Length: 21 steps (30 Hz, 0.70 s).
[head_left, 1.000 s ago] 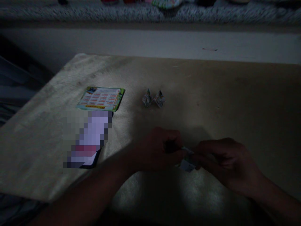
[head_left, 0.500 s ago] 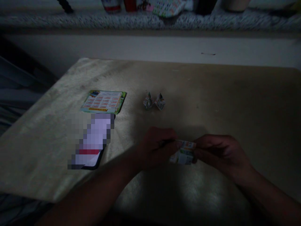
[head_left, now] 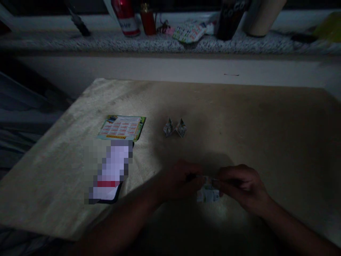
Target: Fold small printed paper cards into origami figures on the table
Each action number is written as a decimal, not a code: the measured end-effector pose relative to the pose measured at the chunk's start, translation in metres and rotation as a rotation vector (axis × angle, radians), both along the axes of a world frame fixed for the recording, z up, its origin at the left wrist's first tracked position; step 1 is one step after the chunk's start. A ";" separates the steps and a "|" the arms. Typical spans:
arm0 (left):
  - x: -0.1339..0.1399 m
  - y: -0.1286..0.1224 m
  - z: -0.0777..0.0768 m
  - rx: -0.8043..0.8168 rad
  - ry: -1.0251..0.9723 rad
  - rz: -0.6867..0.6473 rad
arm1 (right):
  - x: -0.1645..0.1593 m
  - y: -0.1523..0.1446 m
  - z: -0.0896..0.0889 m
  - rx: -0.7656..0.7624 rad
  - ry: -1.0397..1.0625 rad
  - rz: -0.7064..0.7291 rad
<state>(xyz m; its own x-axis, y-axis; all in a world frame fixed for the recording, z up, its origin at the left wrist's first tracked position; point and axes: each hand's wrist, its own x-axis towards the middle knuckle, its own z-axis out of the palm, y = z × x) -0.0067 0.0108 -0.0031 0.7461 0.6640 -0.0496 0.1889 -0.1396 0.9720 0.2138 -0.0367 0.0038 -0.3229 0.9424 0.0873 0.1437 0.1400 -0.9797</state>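
A small printed piece of paper (head_left: pixel 208 193), folded to roughly a square, is held up between my two hands above the table. My left hand (head_left: pixel 183 181) pinches its upper left part between thumb and fingers. On the other side, my right hand (head_left: pixel 241 186) grips the upper right edge the same way. Dim light and the fingers hide the fold details. Beyond the hands stand two small folded-paper shapes (head_left: pixel 175 128) with pointed tips, side by side and made of similar printed paper.
A lit phone (head_left: pixel 113 170), its screen blurred out, lies on the table (head_left: pixel 253 117) to the left. Just behind it is a printed calendar card (head_left: pixel 122 127). On the granite sill (head_left: pixel 160 44) stand a red can (head_left: pixel 126 17), a red bottle (head_left: pixel 147 21), a dark cup (head_left: pixel 230 19) and a crumpled wrapper (head_left: pixel 189 32).
The view has tilted up, so more of the sill shows and everything sits lower. Both hands keep hold of the paper, which is now angled differently and looks darker.
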 end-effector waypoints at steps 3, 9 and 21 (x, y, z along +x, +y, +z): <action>0.001 -0.001 0.000 -0.047 0.003 -0.021 | 0.005 0.003 0.000 -0.013 0.035 0.071; 0.010 -0.001 0.005 -0.071 0.065 -0.150 | 0.011 0.004 -0.003 -0.037 0.020 0.011; 0.030 0.009 0.008 -0.036 0.055 -0.079 | 0.016 0.007 -0.008 -0.191 0.102 -0.135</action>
<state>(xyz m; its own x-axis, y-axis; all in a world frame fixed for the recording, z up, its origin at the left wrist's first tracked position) 0.0228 0.0199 0.0045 0.7914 0.6005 -0.1150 0.2320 -0.1209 0.9652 0.2296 -0.0294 -0.0040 -0.1919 0.9788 -0.0711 0.0472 -0.0631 -0.9969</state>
